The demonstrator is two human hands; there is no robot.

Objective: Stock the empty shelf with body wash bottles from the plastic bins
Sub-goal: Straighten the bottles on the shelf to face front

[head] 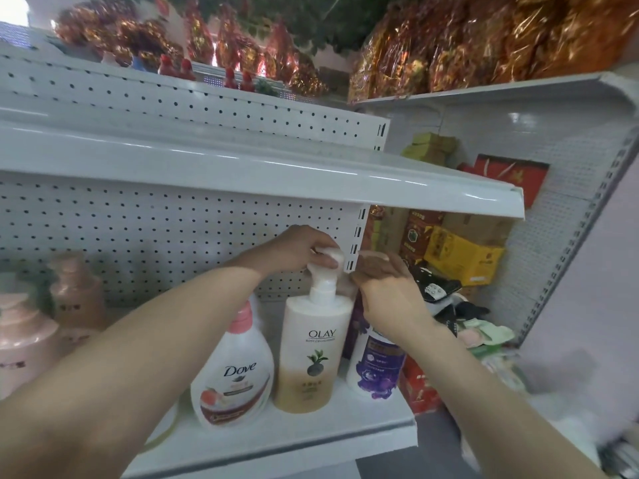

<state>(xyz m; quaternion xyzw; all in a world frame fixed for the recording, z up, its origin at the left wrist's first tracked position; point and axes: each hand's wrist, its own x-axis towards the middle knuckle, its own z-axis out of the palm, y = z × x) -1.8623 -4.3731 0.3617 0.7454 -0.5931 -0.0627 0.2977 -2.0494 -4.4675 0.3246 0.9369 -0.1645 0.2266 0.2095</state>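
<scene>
With my left grip (301,248) pinching the Olay bottle (311,344) by its pump and my right grip (387,292) unreadable beside it, a jerk could topple the purple bottle (375,361).

glossy white metal shelf (311,440), plastic bottles (311,354)

Left grip (301,247) pinches the pump head of the Olay bottle (314,357). Right grip (390,299) covers the top of the purple bottle (377,368). Dove bottle (231,375) stands upright alongside on the shelf (311,430).
</scene>
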